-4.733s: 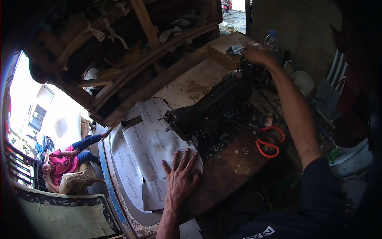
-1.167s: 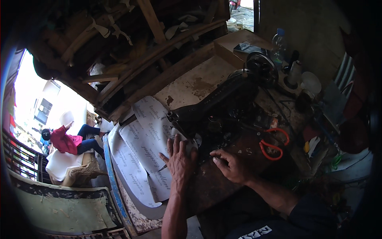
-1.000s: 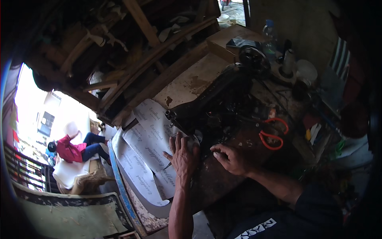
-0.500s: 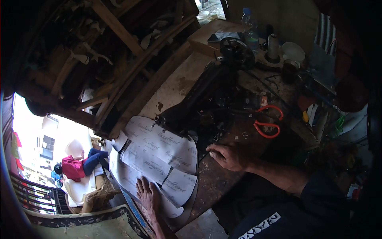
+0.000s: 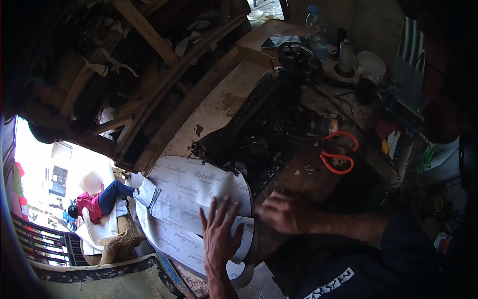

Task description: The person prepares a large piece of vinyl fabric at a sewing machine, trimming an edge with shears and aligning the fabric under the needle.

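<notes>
My left hand (image 5: 218, 239) lies with fingers spread on a layered white sheet piece (image 5: 172, 192) patterned with repeated grey print. Its lower end curves over the near edge of the worktable. Beside the sheet's right edge is my right hand (image 5: 285, 214); motion smears its fingers, so I cannot see whether it grips anything. The black sewing machine (image 5: 234, 119) stands just beyond, its head end over the sheet's far edge. Its needle area is too dark to make out. Scissors with orange-red handles (image 5: 339, 155) rest on the table to the right of the machine.
At the back are a plastic bottle (image 5: 316, 37), a thread cone (image 5: 346, 57), a white bowl (image 5: 372, 64) and a dark cup (image 5: 367, 88). A wooden rack (image 5: 169, 89) borders the left side. Another person (image 5: 97, 202) in a red top is beyond, lower left.
My left hand has moved right and up across the sheet. My right hand has shifted slightly toward the near side. The sheet's far edge has slid a little nearer.
</notes>
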`<move>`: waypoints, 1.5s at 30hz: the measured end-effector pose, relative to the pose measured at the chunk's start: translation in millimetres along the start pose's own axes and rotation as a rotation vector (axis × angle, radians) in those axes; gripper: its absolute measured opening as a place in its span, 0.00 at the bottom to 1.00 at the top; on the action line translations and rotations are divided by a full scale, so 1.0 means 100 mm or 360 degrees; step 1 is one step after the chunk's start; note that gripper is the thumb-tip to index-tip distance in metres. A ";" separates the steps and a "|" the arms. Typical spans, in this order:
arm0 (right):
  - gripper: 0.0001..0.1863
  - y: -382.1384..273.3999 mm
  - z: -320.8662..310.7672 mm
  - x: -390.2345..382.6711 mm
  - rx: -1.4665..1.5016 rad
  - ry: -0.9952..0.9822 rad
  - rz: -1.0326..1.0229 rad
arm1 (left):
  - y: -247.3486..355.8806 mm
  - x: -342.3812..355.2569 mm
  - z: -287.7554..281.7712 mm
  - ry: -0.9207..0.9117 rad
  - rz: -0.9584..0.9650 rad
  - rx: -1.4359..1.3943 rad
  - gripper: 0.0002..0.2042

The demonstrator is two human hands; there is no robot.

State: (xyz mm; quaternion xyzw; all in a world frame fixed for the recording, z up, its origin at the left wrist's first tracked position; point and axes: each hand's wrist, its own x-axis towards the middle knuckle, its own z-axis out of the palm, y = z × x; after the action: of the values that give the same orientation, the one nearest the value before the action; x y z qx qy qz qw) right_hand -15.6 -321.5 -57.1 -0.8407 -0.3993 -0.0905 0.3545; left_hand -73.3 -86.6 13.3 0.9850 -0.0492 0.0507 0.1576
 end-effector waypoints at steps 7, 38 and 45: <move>0.19 -0.41 0.07 -0.29 -0.0134 -0.0160 -0.0355 | -0.32 0.06 0.27 -0.0252 0.0323 -0.0219 0.15; 0.18 -0.34 0.10 -0.35 -0.0039 -0.0274 -0.0406 | -0.16 0.05 0.53 0.0049 0.0130 -0.0296 0.14; 0.20 -0.33 0.10 -0.35 -0.0078 -0.0255 -0.0382 | -0.12 0.09 0.54 0.0042 0.0085 -0.0274 0.13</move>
State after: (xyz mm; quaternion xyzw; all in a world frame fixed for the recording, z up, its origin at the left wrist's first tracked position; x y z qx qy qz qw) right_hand -64.1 -321.6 -62.5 -0.7997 -0.5217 -0.0746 0.2875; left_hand -58.9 -92.8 -40.6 0.9654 -0.0774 0.0634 0.2409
